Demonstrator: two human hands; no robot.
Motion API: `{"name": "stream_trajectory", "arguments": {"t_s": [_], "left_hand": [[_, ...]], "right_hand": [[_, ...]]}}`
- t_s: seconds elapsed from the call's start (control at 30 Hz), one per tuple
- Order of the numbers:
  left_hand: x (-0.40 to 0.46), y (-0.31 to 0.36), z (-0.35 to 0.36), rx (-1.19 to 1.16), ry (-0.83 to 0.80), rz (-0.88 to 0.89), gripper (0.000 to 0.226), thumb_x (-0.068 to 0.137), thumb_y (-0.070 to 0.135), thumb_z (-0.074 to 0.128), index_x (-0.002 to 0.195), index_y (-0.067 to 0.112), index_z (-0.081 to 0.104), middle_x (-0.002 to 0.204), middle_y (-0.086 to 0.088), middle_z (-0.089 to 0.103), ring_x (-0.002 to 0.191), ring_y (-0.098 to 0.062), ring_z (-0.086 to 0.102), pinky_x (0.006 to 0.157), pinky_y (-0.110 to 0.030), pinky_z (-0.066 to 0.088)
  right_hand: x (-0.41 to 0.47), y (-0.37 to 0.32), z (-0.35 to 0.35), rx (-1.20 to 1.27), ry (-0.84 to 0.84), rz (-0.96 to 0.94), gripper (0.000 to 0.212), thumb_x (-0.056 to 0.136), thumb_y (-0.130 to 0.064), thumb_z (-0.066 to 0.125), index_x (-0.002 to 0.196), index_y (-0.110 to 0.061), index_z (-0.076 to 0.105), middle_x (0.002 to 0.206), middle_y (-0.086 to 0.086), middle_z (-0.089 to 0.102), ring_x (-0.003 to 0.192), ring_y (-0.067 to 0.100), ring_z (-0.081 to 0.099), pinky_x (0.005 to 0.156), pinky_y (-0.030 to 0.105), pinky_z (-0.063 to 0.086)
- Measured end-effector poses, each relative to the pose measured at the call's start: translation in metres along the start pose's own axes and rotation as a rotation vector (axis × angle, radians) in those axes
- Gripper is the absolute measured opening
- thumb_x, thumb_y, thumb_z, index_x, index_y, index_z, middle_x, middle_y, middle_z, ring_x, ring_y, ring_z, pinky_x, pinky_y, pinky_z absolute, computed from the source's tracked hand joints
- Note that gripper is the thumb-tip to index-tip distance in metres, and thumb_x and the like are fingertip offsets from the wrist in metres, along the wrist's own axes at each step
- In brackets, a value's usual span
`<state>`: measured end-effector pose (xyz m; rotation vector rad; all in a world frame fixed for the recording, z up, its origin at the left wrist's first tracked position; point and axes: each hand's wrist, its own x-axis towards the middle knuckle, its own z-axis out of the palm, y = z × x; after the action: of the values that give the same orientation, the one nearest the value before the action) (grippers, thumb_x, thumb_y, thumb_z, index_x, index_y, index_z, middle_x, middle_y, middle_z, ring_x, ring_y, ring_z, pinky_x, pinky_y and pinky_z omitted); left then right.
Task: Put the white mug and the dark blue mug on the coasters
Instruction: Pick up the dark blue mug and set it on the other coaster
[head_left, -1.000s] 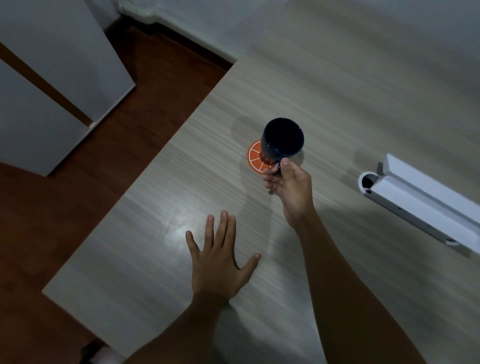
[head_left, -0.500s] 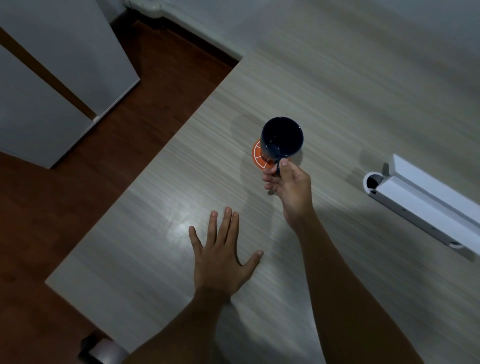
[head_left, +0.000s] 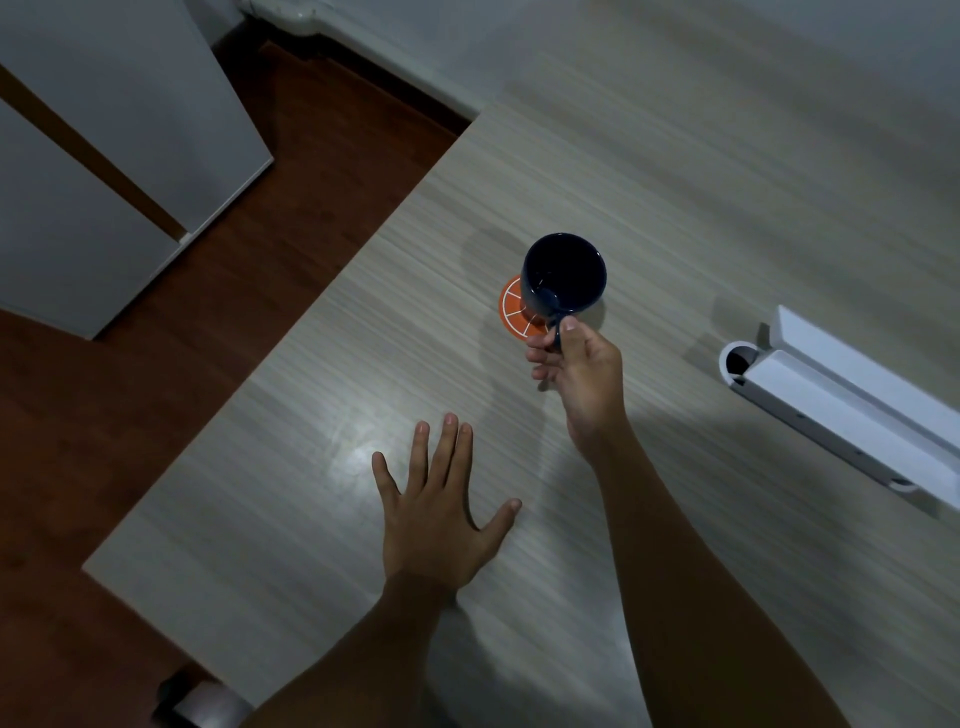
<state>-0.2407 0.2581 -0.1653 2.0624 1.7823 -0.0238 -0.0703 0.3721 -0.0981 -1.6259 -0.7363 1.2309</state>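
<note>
The dark blue mug (head_left: 563, 275) is gripped by its handle in the right hand (head_left: 582, 371), over the orange coaster (head_left: 514, 309); contact cannot be told. At 7 o'clock, the left hand (head_left: 436, 514) is spread flat on the table (head_left: 675, 197).

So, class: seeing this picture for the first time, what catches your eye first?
The dark blue mug at the table's middle, held by its handle in the right hand over an orange coaster. Next, the left hand spread flat nearer the camera.
</note>
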Motion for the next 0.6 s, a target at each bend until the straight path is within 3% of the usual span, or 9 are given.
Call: {"name": "stream_trajectory", "arguments": {"t_s": [0.2,0.6], "left_hand": [[-0.0003,0.0001,-0.0005,0.001,-0.001,-0.002,0.097,0.089,0.083,0.032,0.162,0.024,0.007,0.171,0.005,-0.004,0.157,-0.022,-0.012,0.120,-0.068,-0.005],[0.0001,-0.0002,0.0005,0.007,0.009,0.003,0.097,0.089,0.083,0.032,0.162,0.023,0.009,0.170,0.005,-0.004,0.157,-0.021,-0.011,0.121,-0.067,-0.005]], "right_hand": [[-0.0014,-0.0023,0.0022,0.001,-0.014,-0.033,0.036,0.106,-0.022,0.039,0.079,-0.013,0.059,0.089,0.014,0.069,0.073,0.015,0.065,0.067,0.031,0.051],[0.0019,0.0017,0.0010,0.010,0.045,-0.038,0.036,0.106,-0.021,0.039,0.078,-0.013,0.059,0.083,0.008,0.070,0.072,0.014,0.065,0.063,0.028,0.051]]}}
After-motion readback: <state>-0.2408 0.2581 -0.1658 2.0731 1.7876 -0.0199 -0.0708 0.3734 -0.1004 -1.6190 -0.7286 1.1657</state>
